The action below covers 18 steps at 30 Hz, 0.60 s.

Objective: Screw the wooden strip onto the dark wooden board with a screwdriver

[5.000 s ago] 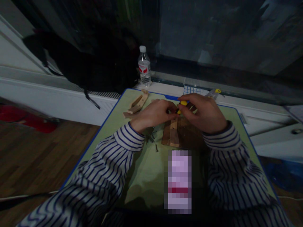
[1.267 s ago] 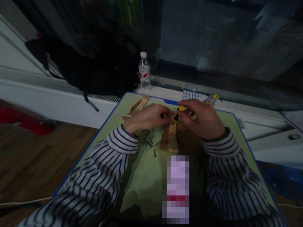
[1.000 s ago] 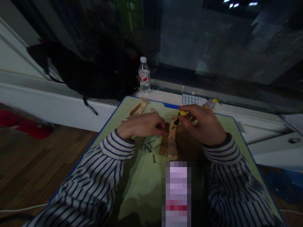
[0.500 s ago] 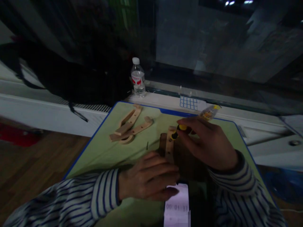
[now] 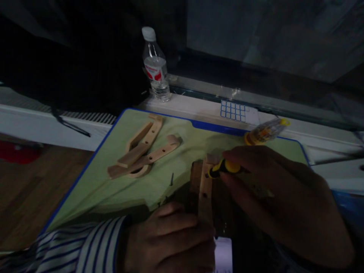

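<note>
In my right hand [image 5: 273,193] is a short yellow-and-black screwdriver [image 5: 227,167], pinched between thumb and fingers. Its front end is over the upper hole of a pale wooden hook piece [image 5: 207,185], which lies along a dark brown wooden board [image 5: 196,176]. My left hand [image 5: 173,239] is closed over the near end of that hook piece, and its fingers hide that part. To the left, several similar loose wooden hook pieces [image 5: 159,153] lie in a pile. A small screw [image 5: 171,179] is on the table between the pile and the board.
The light green table [image 5: 113,201] has a blue edge. A clear bag with yellow ends [image 5: 267,131] lies at the back right. A water bottle [image 5: 156,72] and a blue-gridded card [image 5: 233,110] are on the sill. A lit phone [image 5: 223,254] is partly covered near my left hand.
The view has moved closer and tilted down, so the hands and board look larger. The screwdriver stays at the upper hole; my left hand now covers more of the phone.
</note>
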Tool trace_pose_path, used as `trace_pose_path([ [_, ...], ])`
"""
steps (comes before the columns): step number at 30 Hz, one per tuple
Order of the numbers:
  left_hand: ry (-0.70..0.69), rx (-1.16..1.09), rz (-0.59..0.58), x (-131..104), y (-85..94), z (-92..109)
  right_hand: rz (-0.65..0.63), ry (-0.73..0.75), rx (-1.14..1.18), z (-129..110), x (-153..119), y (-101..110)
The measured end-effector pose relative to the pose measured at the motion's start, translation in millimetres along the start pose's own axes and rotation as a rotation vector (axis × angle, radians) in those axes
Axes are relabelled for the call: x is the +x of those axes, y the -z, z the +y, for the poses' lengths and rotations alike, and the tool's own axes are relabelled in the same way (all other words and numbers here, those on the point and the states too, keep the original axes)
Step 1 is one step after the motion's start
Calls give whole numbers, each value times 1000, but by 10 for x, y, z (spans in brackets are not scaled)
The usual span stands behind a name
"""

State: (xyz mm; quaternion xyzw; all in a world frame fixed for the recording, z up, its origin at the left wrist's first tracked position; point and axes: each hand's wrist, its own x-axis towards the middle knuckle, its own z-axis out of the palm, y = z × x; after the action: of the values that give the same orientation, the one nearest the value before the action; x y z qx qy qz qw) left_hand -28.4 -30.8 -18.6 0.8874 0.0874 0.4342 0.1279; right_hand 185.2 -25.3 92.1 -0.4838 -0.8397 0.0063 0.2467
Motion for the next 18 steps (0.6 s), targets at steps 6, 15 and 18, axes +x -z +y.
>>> trace_pose_path([
  [6,1,-27,27,-24,-22,-9,8,-13,-28,-7,27,5],
  [15,-11,-24,24,-95,-52,-20,37,-15,54,-33,52,19],
  [18,-11,-19,28,-90,-43,-30,68,16,34,-42,82,37],
])
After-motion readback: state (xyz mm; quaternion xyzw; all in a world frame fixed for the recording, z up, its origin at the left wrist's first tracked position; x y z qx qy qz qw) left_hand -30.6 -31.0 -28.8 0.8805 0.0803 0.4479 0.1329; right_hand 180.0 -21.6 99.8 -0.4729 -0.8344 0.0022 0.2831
